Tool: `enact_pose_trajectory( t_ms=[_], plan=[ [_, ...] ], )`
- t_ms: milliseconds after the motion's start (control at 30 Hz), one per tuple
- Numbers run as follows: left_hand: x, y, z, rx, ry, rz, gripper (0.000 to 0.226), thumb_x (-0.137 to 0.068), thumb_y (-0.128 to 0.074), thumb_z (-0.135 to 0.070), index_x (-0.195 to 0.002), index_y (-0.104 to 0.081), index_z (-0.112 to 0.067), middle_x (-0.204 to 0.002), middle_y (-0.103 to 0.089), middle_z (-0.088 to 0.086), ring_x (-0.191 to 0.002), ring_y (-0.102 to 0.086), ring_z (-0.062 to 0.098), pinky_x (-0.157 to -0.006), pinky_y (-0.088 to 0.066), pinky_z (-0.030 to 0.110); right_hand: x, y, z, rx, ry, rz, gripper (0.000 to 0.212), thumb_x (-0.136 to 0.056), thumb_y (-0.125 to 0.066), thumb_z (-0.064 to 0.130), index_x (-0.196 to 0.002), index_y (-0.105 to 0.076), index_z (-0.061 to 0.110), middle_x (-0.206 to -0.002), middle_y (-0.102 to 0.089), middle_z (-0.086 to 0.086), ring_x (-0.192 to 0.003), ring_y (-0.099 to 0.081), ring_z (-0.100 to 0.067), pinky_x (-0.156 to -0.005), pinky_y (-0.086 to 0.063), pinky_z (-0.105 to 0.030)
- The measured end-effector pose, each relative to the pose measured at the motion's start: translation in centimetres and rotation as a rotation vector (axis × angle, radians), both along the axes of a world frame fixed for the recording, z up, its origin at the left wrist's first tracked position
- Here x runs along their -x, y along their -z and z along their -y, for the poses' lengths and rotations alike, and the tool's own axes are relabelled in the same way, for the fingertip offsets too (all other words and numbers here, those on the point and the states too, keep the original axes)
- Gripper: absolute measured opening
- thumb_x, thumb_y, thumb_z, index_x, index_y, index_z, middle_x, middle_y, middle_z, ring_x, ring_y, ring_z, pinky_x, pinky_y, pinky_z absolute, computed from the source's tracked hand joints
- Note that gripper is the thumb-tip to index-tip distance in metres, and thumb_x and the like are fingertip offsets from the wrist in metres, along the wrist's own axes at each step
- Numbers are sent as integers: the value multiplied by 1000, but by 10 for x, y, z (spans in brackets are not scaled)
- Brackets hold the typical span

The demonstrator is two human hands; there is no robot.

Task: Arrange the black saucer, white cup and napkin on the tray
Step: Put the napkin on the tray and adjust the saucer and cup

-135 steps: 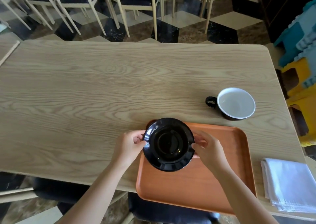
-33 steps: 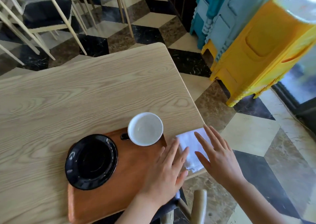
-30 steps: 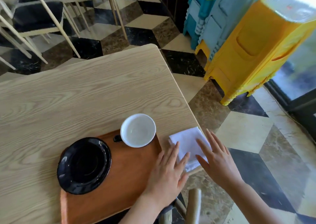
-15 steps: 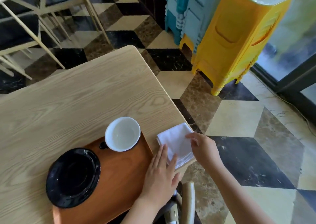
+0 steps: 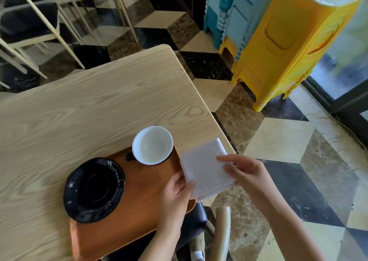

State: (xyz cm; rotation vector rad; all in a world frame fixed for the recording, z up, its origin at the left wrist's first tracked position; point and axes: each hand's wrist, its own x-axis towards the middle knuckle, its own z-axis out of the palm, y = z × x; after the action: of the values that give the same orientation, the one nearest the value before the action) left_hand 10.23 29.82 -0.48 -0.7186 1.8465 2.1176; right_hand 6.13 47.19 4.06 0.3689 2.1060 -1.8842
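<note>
An orange-brown tray (image 5: 139, 207) lies at the table's near right corner. The black saucer (image 5: 93, 189) rests on its left part. The white cup (image 5: 152, 145), black outside with a black handle, stands on the tray's far edge. A folded white napkin (image 5: 205, 168) sits at the table's right corner, just right of the tray. My left hand (image 5: 176, 189) pinches the napkin's near left edge. My right hand (image 5: 242, 171) grips its right side with thumb on top.
The wooden table (image 5: 89, 105) ends just right of the napkin, above a checkered floor. Yellow (image 5: 288, 41) and blue (image 5: 225, 7) stacked plastic stools stand at the far right. A chair back (image 5: 222, 235) sits below the tray. More chairs stand at the far left.
Both hands went from hovering flat over the napkin to gripping its edges. The view has swung left to right since the saucer was set on the tray, and the cup now stands there.
</note>
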Motion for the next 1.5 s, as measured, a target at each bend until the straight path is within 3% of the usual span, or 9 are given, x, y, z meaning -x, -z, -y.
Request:
enact_pose_trajectory(
  t_ms=[100,333,433,700,800,900,1067,1300,1500],
  plan=[
    [-11,3,17,-5,-66,56,30,-77,-69,-7,-104,-63,-17,-92,-76,0,-90,-69,16,-76,-53,32,-6,4,10,18,-38,41,33,-89,-55,0,-84,-75,26,-89,-69,-4,-70,-61,-4,-59,-51,-22],
    [-36,-1,56,215,-144,15,34,-75,-72,-4,-90,-64,-33,-84,-75,-9,-83,-68,2,-61,-51,11,-16,28,44,-149,-204,94,51,-90,-40,-3,-84,-69,38,-85,-63,-8,-66,-52,-5,-61,-42,-19],
    [-43,0,71,370,-111,-12,36,-77,-71,-6,-93,-61,-37,-91,-70,-14,-84,-65,-4,-61,-49,7,-19,38,63,-327,-329,54,50,-86,-43,-4,-96,-64,40,-72,-58,10,-53,-50,7,-46,-35,-7],
    [-50,13,86,681,8,-10,38,-79,-67,-8,-113,-60,-24,-96,-64,-18,-82,-59,-15,-60,-44,-1,-32,52,89,-706,-524,-197,41,-85,-52,6,-120,-58,27,-104,-64,0,-76,-57,-18,-59,-41,-25],
    [-51,18,85,765,82,-58,41,-79,-67,-6,-118,-59,-15,-103,-67,-1,-81,-64,2,-63,-52,7,-37,50,87,-849,-558,-303,39,-75,-65,3,-109,-65,20,-95,-65,-5,-76,-61,-27,-53,-47,-30],
    [-54,20,82,944,175,-98,56,-79,-69,-9,-130,-49,-16,-123,-57,0,-106,-58,14,-91,-52,32,-40,54,80,-1006,-535,-528,40,-62,-77,3,-99,-69,14,-103,-68,-12,-85,-64,-34,-56,-56,-36],
    [-63,29,82,1144,460,-375,56,-76,-72,-6,-128,-51,-6,-144,-40,17,-133,-35,29,-101,-43,44,-42,64,71,-1055,-733,-628,44,-85,-40,26,-121,-60,12,-137,-51,-13,-127,-44,-36,-94,-46,-51],
    [-66,31,86,1218,558,-390,50,-80,-68,-17,-127,-53,-10,-144,-42,14,-133,-37,25,-98,-47,37,-45,56,78,-1134,-802,-526,70,-97,0,40,-123,-58,10,-138,-50,-11,-127,-43,-34,-96,-41,-57],
    [-69,21,100,1241,607,-439,50,-84,-64,-26,-131,-49,-15,-145,-41,10,-137,-31,22,-102,-40,35,-53,38,112,-1097,-742,-517,70,-97,-3,43,-119,-61,11,-133,-55,-14,-125,-47,-34,-96,-43,-57]
  ],
)
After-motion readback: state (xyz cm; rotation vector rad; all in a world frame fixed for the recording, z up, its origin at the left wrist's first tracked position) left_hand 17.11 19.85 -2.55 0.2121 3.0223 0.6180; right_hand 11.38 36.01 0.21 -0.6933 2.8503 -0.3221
